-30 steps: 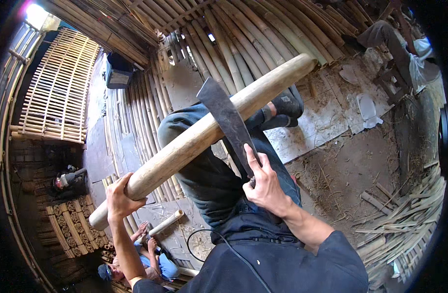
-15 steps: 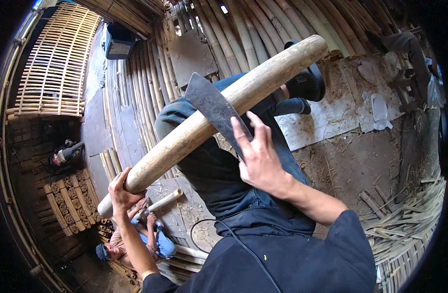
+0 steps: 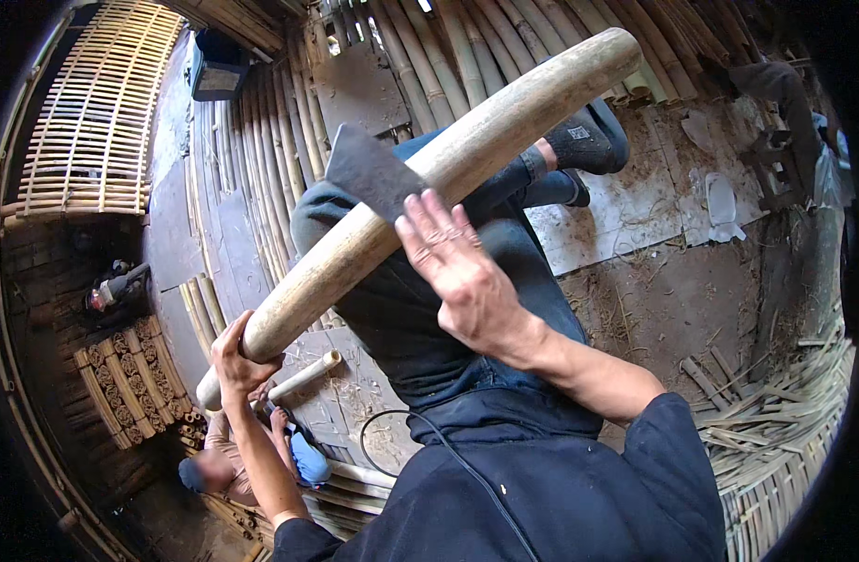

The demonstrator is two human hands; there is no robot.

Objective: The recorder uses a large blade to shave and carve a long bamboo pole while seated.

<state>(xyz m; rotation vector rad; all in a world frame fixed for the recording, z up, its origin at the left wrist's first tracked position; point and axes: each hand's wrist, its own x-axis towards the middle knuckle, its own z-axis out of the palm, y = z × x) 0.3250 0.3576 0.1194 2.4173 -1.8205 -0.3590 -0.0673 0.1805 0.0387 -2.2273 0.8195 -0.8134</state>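
Note:
A thick, pale bamboo pole (image 3: 533, 98) slants across my lap, rising from lower left to upper right. My left hand (image 3: 238, 361) is closed round its lower part, close to the end. Against the pole's middle lies a broad, dark knife blade (image 3: 371, 170), its squared tip sticking out past the far side. My right hand (image 3: 462, 272) is on the knife, its fingers laid along the blade and pointing up the pole's near side. The handle is hidden under the hand and wrist. Below the pole is my bent leg in dark trousers.
Another person (image 3: 225, 468) in a cap works at the lower left, near a short bamboo piece (image 3: 303, 375). Bamboo poles (image 3: 439, 66) line the far side. Split strips (image 3: 776, 421) heap at the right. Bundled sticks (image 3: 134, 384) and a slatted bamboo frame (image 3: 102, 112) stand left.
My right hand has slid up and left with the knife, covering more of the blade; its fingers are straighter now. The pole's far end has risen slightly. My left hand keeps its grip.

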